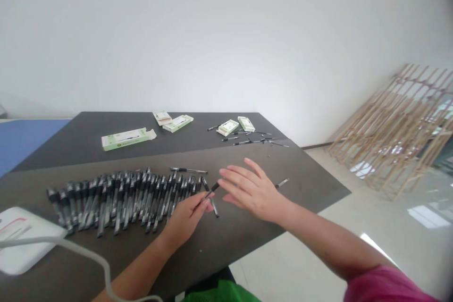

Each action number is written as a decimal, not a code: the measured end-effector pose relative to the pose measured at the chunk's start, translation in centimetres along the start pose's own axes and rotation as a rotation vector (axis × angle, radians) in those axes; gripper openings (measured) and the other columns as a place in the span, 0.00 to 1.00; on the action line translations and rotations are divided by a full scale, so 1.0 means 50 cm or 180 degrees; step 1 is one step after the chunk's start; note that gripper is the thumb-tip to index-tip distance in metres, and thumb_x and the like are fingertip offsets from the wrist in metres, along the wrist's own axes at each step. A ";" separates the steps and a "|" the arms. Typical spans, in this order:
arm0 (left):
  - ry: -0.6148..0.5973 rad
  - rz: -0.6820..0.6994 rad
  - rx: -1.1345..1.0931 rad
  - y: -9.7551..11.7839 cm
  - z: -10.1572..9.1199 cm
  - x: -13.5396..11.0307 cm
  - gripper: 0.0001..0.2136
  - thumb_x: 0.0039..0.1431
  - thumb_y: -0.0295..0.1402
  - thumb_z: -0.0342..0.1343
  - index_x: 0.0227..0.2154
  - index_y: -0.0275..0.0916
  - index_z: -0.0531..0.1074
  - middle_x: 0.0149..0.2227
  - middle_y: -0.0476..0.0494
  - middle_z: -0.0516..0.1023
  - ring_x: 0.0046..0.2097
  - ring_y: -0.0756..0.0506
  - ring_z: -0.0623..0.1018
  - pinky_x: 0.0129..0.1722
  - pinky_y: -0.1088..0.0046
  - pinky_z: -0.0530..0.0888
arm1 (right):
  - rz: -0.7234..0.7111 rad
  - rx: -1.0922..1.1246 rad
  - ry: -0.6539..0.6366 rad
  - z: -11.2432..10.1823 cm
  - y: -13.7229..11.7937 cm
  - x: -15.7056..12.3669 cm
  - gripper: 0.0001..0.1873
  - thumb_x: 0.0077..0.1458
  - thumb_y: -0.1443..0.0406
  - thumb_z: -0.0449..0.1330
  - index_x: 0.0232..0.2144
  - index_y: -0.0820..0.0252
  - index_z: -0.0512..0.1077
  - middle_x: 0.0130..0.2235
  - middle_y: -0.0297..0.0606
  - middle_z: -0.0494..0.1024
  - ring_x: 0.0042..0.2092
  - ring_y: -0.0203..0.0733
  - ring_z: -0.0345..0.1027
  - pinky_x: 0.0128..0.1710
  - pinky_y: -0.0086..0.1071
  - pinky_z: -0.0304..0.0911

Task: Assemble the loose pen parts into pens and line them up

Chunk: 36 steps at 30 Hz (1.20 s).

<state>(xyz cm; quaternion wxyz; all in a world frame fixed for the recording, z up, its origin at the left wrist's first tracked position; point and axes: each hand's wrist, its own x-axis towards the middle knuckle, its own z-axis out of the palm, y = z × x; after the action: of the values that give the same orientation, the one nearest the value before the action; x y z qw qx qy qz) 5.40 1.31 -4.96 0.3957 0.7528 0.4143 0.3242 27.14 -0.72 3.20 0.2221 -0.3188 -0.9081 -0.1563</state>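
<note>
Between the thumb and fingers of my left hand (186,219) is a slim black pen (213,189), pointing up and to the right. My right hand (253,191) is beside the pen's far end, its fingers stretched out and apart; whether a fingertip touches the pen I cannot tell. A wide pile of clear-barrelled pens with black caps (120,200) lies to the left of my left hand. One loose pen (215,209) lies just past my left fingertips, and another pen (189,170) lies crosswise behind the pile. Partly behind my right hand is a further pen (282,182).
Opened green-and-white pen boxes (127,138) lie at the back left, with more boxes (228,127) at the back right. Scattered pens and small parts (249,141) lie near them. A white device (28,245) with a grey cable (81,250) occupies the left front. Bamboo racks (392,127) lean at right.
</note>
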 end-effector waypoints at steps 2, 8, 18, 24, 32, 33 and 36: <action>0.0177 -0.0090 -0.0135 -0.002 -0.003 -0.001 0.14 0.61 0.38 0.46 0.42 0.40 0.73 0.32 0.47 0.79 0.36 0.46 0.76 0.41 0.72 0.70 | 0.1099 0.0427 0.0647 0.032 -0.028 -0.013 0.27 0.57 0.62 0.58 0.58 0.56 0.60 0.55 0.46 0.68 0.58 0.48 0.58 0.61 0.50 0.47; 0.0013 -0.0077 -0.0263 -0.004 0.006 -0.001 0.13 0.60 0.39 0.47 0.34 0.39 0.75 0.30 0.47 0.78 0.35 0.46 0.76 0.38 0.72 0.71 | 0.2780 0.3810 0.0869 0.145 -0.100 0.011 0.13 0.53 0.58 0.59 0.40 0.56 0.74 0.48 0.39 0.72 0.41 0.41 0.70 0.37 0.33 0.68; 0.0157 -0.0256 -0.0281 -0.007 -0.010 0.014 0.19 0.56 0.42 0.52 0.48 0.41 0.71 0.46 0.42 0.78 0.49 0.41 0.76 0.53 0.63 0.68 | 0.3049 0.4271 0.1448 0.095 -0.071 -0.022 0.11 0.55 0.58 0.57 0.30 0.59 0.75 0.31 0.35 0.78 0.36 0.39 0.69 0.41 0.32 0.62; 0.0328 -0.0220 0.0243 0.017 -0.067 0.122 0.25 0.55 0.48 0.50 0.51 0.40 0.67 0.44 0.42 0.79 0.43 0.42 0.79 0.48 0.65 0.72 | 0.3525 0.3193 0.1819 0.043 -0.029 -0.171 0.14 0.57 0.57 0.56 0.26 0.59 0.72 0.27 0.35 0.76 0.34 0.39 0.67 0.39 0.32 0.58; -0.0112 0.0033 0.0983 0.060 0.085 0.412 0.20 0.58 0.38 0.48 0.52 0.36 0.68 0.46 0.41 0.78 0.40 0.45 0.79 0.45 0.70 0.72 | 0.4438 0.2550 0.2497 0.055 0.006 -0.289 0.15 0.56 0.54 0.56 0.27 0.59 0.71 0.24 0.33 0.72 0.32 0.38 0.64 0.37 0.31 0.55; -0.0241 0.0056 0.1029 0.066 0.125 0.447 0.19 0.58 0.36 0.48 0.51 0.36 0.69 0.45 0.41 0.78 0.39 0.46 0.80 0.43 0.72 0.72 | 0.4475 0.2521 0.2534 0.054 0.010 -0.295 0.15 0.56 0.54 0.55 0.26 0.59 0.71 0.25 0.33 0.71 0.32 0.38 0.64 0.37 0.31 0.55; -0.0548 0.0143 0.1167 0.076 0.245 0.535 0.15 0.57 0.35 0.51 0.45 0.36 0.74 0.41 0.41 0.80 0.40 0.45 0.79 0.44 0.73 0.71 | 0.4548 0.2449 0.2566 0.047 0.017 -0.306 0.16 0.58 0.55 0.55 0.25 0.59 0.70 0.25 0.33 0.71 0.33 0.37 0.63 0.37 0.30 0.54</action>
<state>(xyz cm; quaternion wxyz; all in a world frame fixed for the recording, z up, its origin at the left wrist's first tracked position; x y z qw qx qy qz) 28.72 19.54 -3.24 0.2786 0.8462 0.4141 0.1865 37.66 -6.88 -6.37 0.6585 -0.6313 -0.3368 0.2332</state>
